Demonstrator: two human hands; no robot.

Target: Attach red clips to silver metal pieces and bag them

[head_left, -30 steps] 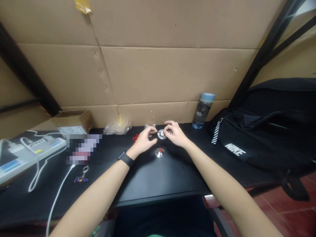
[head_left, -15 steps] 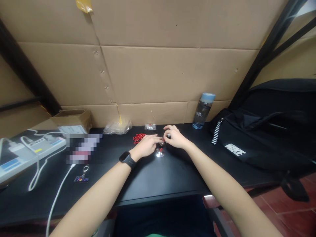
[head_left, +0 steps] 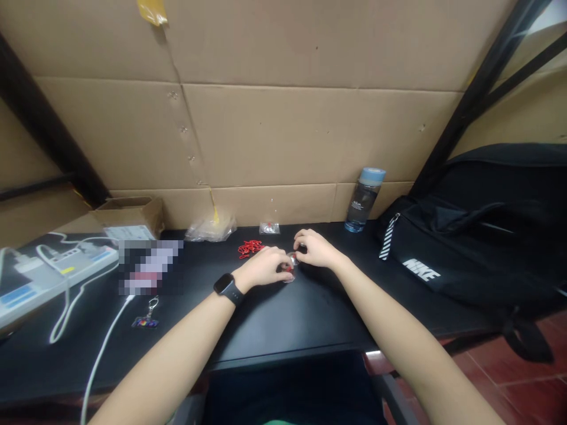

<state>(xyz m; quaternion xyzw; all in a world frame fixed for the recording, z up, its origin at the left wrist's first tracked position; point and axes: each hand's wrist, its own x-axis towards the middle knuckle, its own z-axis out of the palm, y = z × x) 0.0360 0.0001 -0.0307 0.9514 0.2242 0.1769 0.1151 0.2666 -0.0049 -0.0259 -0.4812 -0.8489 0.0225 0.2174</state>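
Observation:
My left hand (head_left: 268, 265), with a dark smartwatch (head_left: 228, 289) on its wrist, is curled over a small clear, shiny round piece with red on it (head_left: 289, 278). Its thumb and fingers close on that piece and cover most of it. Just beyond lies a second shiny round piece with red (head_left: 294, 258), between the two hands. My right hand (head_left: 313, 248) is bent with its fingertips at this second piece. Something small and dark shows among its fingers, too small to name. A heap of red cords (head_left: 249, 248) lies beyond my left hand.
A small clear packet (head_left: 269, 228) and crumpled plastic bags (head_left: 211, 228) lie at the back. A water bottle (head_left: 364, 199) and a black bag (head_left: 443, 236) stand right. Left are a power strip (head_left: 57, 265), a keychain (head_left: 145, 321), a white cable (head_left: 104, 342) and a cardboard box (head_left: 133, 212).
My left hand has come nearer to me and closed over the near round piece, which lay uncovered before. My right hand stays nearly in place, its fingertips slightly lower.

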